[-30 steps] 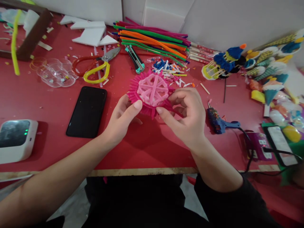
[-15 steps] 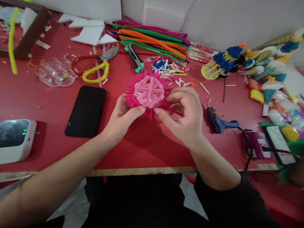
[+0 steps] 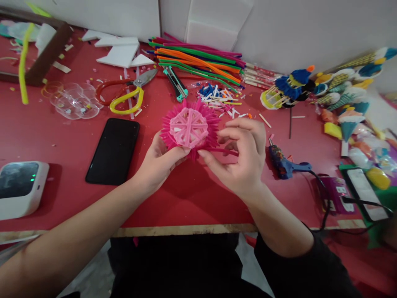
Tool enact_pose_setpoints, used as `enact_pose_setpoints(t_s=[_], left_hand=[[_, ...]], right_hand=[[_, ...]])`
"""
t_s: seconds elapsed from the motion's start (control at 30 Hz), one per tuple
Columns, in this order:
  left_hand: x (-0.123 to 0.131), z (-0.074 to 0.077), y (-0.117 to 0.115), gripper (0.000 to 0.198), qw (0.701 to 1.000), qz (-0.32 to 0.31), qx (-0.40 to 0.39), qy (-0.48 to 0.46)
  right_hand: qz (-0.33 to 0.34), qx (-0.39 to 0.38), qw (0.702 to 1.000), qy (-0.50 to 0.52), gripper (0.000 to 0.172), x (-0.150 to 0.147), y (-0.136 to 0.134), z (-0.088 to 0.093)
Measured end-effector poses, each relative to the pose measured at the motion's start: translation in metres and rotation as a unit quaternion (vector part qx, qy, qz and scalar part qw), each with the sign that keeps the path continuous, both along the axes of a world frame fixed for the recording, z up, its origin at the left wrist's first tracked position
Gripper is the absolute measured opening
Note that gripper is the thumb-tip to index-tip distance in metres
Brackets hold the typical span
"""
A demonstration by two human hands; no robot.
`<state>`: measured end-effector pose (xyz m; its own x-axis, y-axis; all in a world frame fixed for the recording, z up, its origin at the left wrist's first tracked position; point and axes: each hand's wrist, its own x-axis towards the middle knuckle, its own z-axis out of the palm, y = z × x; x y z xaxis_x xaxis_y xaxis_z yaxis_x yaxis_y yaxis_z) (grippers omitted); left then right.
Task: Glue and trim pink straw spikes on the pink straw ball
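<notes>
A round pink craft wheel (image 3: 188,127), pale spokes in the middle and a fringe of darker pink spikes around it, is held just above the red table (image 3: 192,194). My left hand (image 3: 158,159) grips its lower left edge, thumb pressed on the rim. My right hand (image 3: 240,155) is closed at its lower right edge, thumb and fingers pinching a thin dark pink strand (image 3: 226,151) that runs from the wheel.
A black phone (image 3: 113,151) lies left of my hands, a white device (image 3: 20,188) farther left. Yellow-handled scissors (image 3: 128,97), a cutter (image 3: 176,85), coloured pipe cleaners (image 3: 198,62) and cut bits (image 3: 220,97) lie behind. A blue glue gun (image 3: 283,163) and finished bird crafts (image 3: 335,91) sit right.
The wheel has shifted slightly left and turned in my hands; my left thumb has slid under its lower edge, and my right hand's fingers have closed tighter around the strand.
</notes>
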<state>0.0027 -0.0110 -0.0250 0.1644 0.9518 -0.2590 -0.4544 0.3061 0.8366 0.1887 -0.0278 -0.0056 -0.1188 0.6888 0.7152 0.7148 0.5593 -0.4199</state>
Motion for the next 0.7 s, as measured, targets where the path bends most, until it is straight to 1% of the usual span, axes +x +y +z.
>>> enact_pose_setpoints(t_s=[0.07, 0.13, 0.23, 0.3, 0.37, 0.5, 0.7], left_hand=[[0.001, 0.0, 0.001, 0.042, 1.0, 0.013, -0.007, -0.002], [0.001, 0.001, 0.002, 0.044, 0.999, 0.03, -0.014, -0.001], [0.001, 0.003, 0.003, 0.046, 0.998, 0.05, -0.024, -0.003], [0.002, 0.003, 0.003, 0.047, 0.998, 0.057, -0.016, 0.0], [0.003, 0.001, 0.002, 0.048, 0.998, 0.064, 0.01, 0.005], [0.003, -0.005, 0.001, 0.048, 0.997, 0.063, 0.049, 0.001], [0.004, -0.011, 0.002, 0.049, 0.997, 0.054, 0.048, -0.001]], right_hand=[[0.003, 0.019, 1.0, -0.004, 0.029, 0.0, 0.0, 0.001], [0.011, 0.042, 0.999, -0.017, 0.024, 0.0, 0.001, 0.001], [0.02, 0.05, 0.998, -0.044, 0.016, -0.001, 0.001, 0.001], [0.02, 0.053, 0.997, -0.054, 0.013, -0.002, -0.001, 0.0], [0.019, 0.058, 0.997, -0.056, 0.012, -0.004, -0.002, 0.0], [0.022, 0.059, 0.996, -0.067, 0.009, -0.006, -0.005, 0.0], [0.006, 0.079, 0.99, -0.113, 0.008, -0.008, -0.007, 0.0]])
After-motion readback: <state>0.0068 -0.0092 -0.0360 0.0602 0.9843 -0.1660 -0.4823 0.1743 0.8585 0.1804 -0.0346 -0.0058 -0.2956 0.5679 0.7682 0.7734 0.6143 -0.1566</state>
